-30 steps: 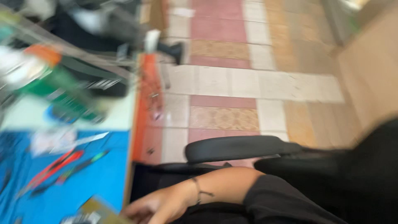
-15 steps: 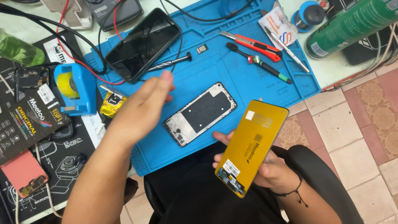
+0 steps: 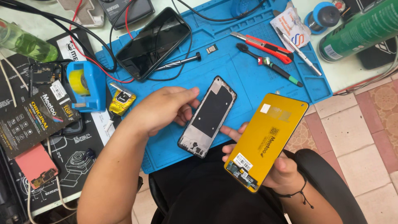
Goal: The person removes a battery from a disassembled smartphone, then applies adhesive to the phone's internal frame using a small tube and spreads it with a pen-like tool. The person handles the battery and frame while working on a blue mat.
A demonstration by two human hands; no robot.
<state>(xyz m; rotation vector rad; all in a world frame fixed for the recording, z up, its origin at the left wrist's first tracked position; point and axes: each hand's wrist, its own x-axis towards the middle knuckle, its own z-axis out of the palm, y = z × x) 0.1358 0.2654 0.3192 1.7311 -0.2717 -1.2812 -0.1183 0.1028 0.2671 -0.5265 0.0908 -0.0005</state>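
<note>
Hands have closed in since half a second ago: your left hand (image 3: 163,108), which hovered flat and open above the mat, now curls beside the phone frame (image 3: 208,117), fingertips at its left edge, so it looks as if you are taking hold of the frame rather than just reaching. Whether the fingers grip it or only touch, I cannot tell. Your right hand (image 3: 278,172) holds the yellow screen panel (image 3: 265,141) as before, fingers spread behind it, tilted up over your lap just off the bench's near edge. The frame lies on the blue mat (image 3: 232,62) near its front edge, between your two hands, its lower right side nearly touching a fingertip of the right hand.
</note>
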